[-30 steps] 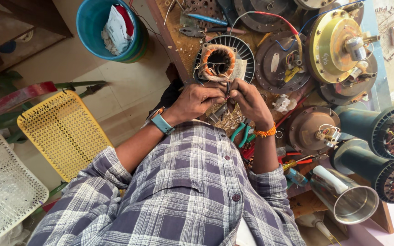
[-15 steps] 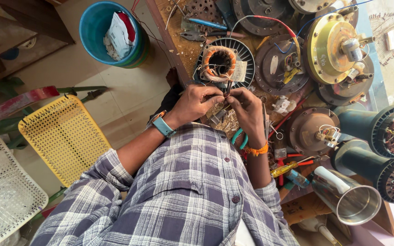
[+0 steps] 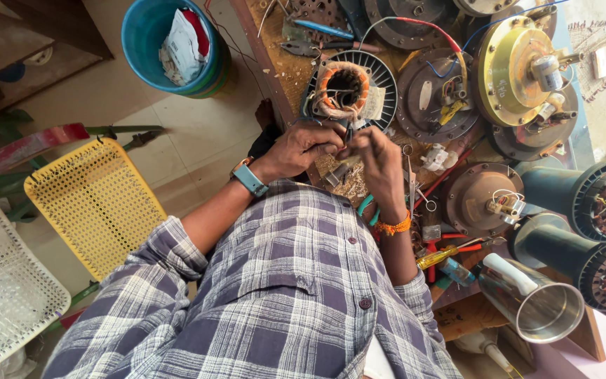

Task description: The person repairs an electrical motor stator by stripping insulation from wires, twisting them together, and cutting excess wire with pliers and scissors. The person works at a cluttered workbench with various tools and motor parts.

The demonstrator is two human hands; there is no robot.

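Fan stator with copper winding point(image 3: 344, 88): on wooden workbench point(image 3: 282, 67). Left hand point(image 3: 301, 146) and right hand point(image 3: 380, 160): just below stator, fingers pinched narrow together on a small dark tool point(image 3: 347, 133), type unclear. Steel cup point(image 3: 534, 302): well below-right of stator.

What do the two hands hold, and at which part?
Both hands, left and right, pinch something small and thin between the fingertips, just below the stator. It may be a wire, but what it is and where it is gripped cannot be told.
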